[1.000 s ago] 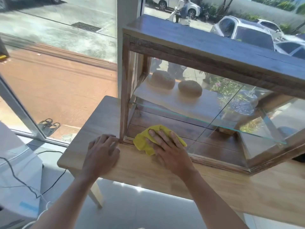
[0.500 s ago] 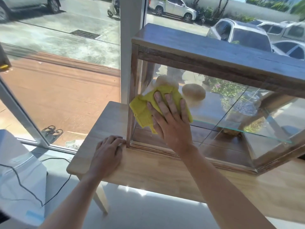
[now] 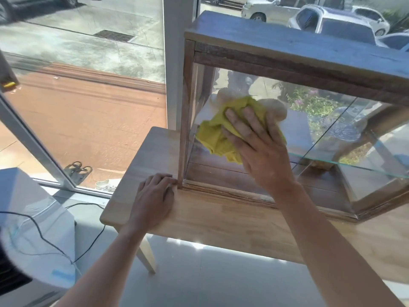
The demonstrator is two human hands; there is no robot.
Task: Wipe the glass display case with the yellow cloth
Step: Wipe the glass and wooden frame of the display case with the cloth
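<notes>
Under the right hand (image 3: 260,149) – yellow cloth (image 3: 218,138), flat fingers (image 3: 236,122) spread, pinned to display case (image 3: 287,52) glass

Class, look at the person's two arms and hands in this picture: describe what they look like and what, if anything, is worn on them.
Both forearms are bare up to the bottom edge of the frame, with no sleeve showing. The left hand and right hand wear no gloves, and no rings, watch or bracelet can be seen on the fingers or wrists. The fingernails look short and unpainted.
</notes>
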